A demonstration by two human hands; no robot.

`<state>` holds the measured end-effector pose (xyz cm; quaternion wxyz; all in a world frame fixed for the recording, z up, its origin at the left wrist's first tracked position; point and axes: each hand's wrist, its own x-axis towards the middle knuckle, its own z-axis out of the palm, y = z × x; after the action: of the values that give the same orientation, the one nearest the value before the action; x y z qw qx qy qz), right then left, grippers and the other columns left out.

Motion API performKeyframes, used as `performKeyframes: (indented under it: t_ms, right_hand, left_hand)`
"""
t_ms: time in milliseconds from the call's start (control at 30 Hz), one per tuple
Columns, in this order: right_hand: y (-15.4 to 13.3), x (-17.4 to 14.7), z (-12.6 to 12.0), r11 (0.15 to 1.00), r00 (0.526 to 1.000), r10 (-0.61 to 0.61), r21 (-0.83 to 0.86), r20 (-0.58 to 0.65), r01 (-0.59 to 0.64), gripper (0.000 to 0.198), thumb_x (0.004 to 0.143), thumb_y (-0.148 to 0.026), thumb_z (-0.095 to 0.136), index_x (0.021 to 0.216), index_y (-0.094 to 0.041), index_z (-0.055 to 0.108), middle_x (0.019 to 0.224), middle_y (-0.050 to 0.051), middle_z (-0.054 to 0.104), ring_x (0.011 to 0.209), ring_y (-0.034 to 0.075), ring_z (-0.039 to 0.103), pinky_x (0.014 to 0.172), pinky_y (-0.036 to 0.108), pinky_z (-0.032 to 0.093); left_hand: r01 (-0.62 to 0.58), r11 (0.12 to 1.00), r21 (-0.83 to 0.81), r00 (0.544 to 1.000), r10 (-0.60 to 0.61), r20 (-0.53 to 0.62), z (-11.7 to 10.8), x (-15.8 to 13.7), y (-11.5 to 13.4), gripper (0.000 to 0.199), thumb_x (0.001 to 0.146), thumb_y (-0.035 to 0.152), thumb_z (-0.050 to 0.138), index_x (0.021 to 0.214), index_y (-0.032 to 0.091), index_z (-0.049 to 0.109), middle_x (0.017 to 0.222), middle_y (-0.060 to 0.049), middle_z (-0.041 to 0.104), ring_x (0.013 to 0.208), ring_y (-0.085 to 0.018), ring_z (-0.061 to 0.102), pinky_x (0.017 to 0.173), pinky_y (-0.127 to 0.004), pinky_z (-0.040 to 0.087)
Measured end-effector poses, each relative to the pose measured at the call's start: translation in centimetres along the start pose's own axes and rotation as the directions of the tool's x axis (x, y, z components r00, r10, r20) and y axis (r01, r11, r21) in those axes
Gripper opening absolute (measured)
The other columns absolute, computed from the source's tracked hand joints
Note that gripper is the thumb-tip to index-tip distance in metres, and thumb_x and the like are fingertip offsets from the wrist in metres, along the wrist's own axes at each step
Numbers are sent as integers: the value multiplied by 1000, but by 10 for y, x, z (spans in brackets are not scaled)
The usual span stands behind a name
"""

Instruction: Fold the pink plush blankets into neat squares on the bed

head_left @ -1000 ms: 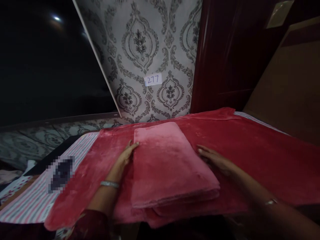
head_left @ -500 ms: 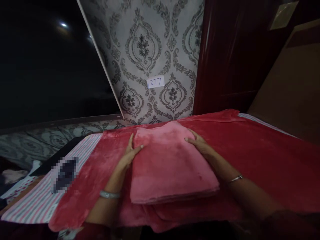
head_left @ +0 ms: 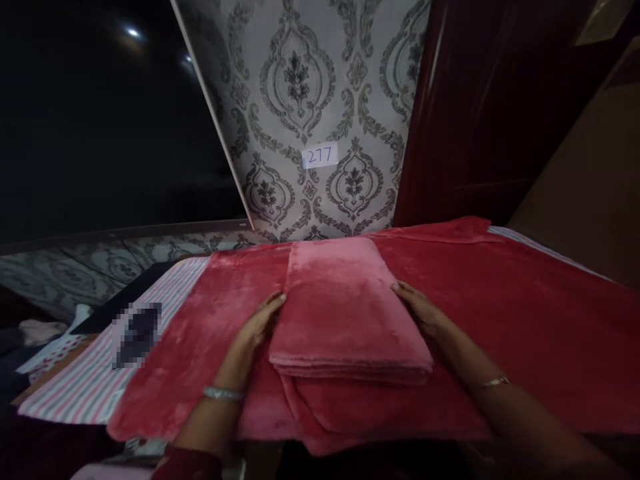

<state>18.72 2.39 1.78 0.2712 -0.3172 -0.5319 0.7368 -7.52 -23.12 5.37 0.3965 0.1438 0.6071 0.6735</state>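
A folded plush blanket point(head_left: 350, 313), pink and red, lies in a neat stack of layers at the middle of the table. My left hand point(head_left: 265, 317) rests along its left edge, fingers stretched out and thumb by the upper side. On the opposite edge, my right hand point(head_left: 420, 310) lies with fingers extended against the side. Neither hand is wrapped round the blanket; the undersides of both are hidden. Beneath the stack spreads a larger red plush cloth point(head_left: 520, 333), with a loose fold hanging at the front edge.
Pink-and-grey striped fabric point(head_left: 75, 390) shows under the red cloth at left, with a blurred dark patch on it. A large black screen point(head_left: 100, 133) stands behind at left. Patterned wallpaper bears a paper label point(head_left: 320, 155) reading 277. A brown board point(head_left: 595, 180) leans at right.
My hands have slid from the top corners down to the blanket's sides, thumbs off its upper face. The stack looks straighter and flatter, and the view has shifted slightly.
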Motion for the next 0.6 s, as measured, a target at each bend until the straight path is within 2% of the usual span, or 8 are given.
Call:
performKeyframes:
  t_ms: [100,200,267,367,433,500,600]
  right_hand:
    - [3,-33,-5,999,999,25,-24,29,-24,55,73,-56,78,120,-29,68,138,7,65,128,31,60,108,44,50]
    - [5,-58,-2,995,999,12,-102,40,-8,78,71,-61,79,139,-30,58,153,5,52,140,31,49,117,42,42]
    - [5,-67,2,984,1000,-27,-175,6,28,94,67,-61,82,149,-29,48,157,5,46,143,31,45,119,42,39]
    - [5,-73,6,967,995,-95,-239,-18,88,105,68,-61,81,156,-25,37,158,8,45,142,32,45,117,43,41]
    - [7,-75,5,961,995,-104,-257,-8,99,104,70,-62,79,156,-22,37,155,10,49,140,33,49,115,45,43]
    - [9,-75,-3,956,995,-83,-278,56,95,96,73,-63,75,153,-21,43,153,11,52,137,33,52,114,45,44]
    - [8,-69,-19,896,991,-109,-423,75,131,87,77,-67,68,148,-19,51,148,14,56,133,36,55,112,51,45]
  left_hand:
    - [18,999,48,999,-16,-46,-9,-27,-10,92,67,43,90,148,24,51,142,-12,63,125,-30,64,105,-39,54]
    - [1,998,68,1000,-1,-3,-2,-42,-12,107,62,40,93,155,27,41,151,-11,54,133,-32,57,109,-40,51]
    - [-37,995,96,999,38,-11,6,-46,-12,112,60,39,93,156,28,37,156,-10,48,138,-32,53,111,-39,49]
    - [-118,976,181,990,131,-60,13,-49,-15,113,62,43,91,158,28,33,163,-8,39,145,-30,44,116,-37,43]
    - [-113,966,231,989,132,-70,11,-51,-20,114,63,48,88,159,24,31,164,-10,36,147,-30,40,118,-37,40]
    - [-78,956,282,993,99,-59,2,-53,-24,113,65,53,85,158,20,31,164,-12,36,147,-30,40,118,-37,40]
    - [-93,889,449,992,121,-33,-15,-53,-17,102,70,55,80,155,19,37,158,-15,45,144,-32,45,116,-43,42]
